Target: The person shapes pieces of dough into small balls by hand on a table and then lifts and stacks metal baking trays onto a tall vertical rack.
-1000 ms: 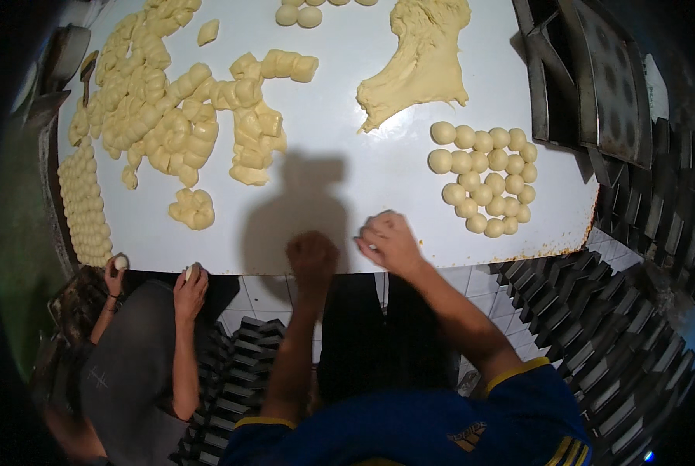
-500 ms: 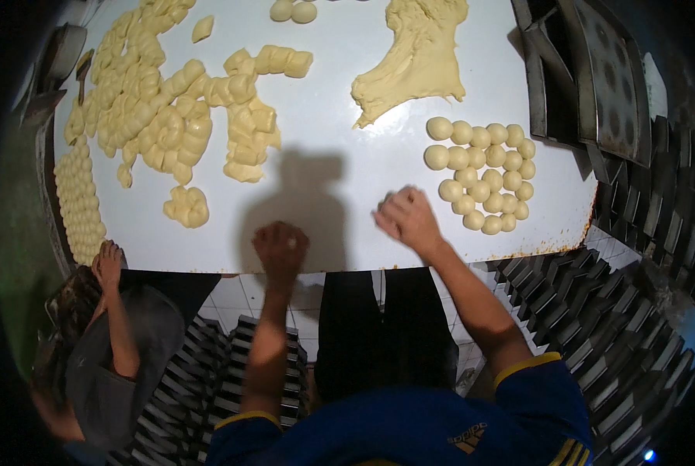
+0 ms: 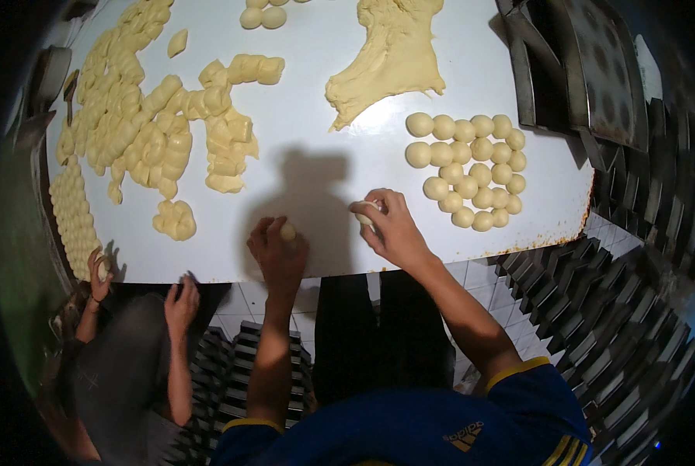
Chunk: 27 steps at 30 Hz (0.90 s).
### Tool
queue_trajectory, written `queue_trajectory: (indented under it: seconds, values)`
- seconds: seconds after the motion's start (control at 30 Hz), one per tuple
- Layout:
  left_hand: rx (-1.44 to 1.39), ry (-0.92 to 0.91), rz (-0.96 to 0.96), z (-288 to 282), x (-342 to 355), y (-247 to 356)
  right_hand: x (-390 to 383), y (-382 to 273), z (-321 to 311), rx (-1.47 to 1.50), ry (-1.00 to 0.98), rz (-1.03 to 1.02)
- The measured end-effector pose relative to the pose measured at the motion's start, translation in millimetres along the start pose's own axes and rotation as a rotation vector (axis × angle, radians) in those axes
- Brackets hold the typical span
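Near the front edge of the white table (image 3: 301, 268), my left hand (image 3: 278, 252) has its fingers curled round a dough ball (image 3: 287, 231), part of which shows between thumb and fingers. To its right, my right hand (image 3: 394, 229) grips another pale dough ball (image 3: 365, 212) between thumb and fingertips. Rows of smooth, round dough balls (image 3: 481, 172) lie to the right of my right hand. A small cluster of dough pieces (image 3: 175, 220) sits to the left of my left hand.
Cut dough pieces (image 3: 157, 147) spread over the table's left side, and a large flat dough slab (image 3: 390, 58) lies at the far middle. Metal trays (image 3: 604, 70) stand at the far right. Stacked dark pans (image 3: 596, 303) fill the lower right. A co-worker's hand (image 3: 181, 304) is at left.
Both my hands have turned and loosened a little, so the dough balls in them now show. The co-worker's hands have moved apart, one now holding a small dough piece. The view has shifted slightly.
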State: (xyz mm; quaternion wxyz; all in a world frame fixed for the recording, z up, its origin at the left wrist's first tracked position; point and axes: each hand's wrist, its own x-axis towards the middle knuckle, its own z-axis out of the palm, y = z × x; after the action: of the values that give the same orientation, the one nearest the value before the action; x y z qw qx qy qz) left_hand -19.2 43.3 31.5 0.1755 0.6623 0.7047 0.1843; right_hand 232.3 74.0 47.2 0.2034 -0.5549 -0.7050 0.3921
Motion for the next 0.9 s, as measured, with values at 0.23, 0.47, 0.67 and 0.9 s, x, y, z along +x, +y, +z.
queue_trajectory:
  seconds: [0.23, 0.47, 0.67, 0.9]
  values:
    - [-0.219, -0.042, -0.056, -7.9, 7.4, 23.5, 8.3, 11.2, -71.7, -0.303, 0.272, 0.120]
    - [-0.624, -0.163, 0.071, 86.7, 9.5, 182.7, -26.1, 39.0, -88.7, -0.042, 0.603, 0.243]
    - [-0.614, -0.225, 0.019, 80.2, 9.8, 184.0, -42.3, 29.1, -76.0, -0.034, 0.596, 0.230]
    - [-0.350, 0.198, -0.186, 12.3, 58.4, 37.1, 39.5, -22.8, -40.8, 0.152, 0.322, 0.006]
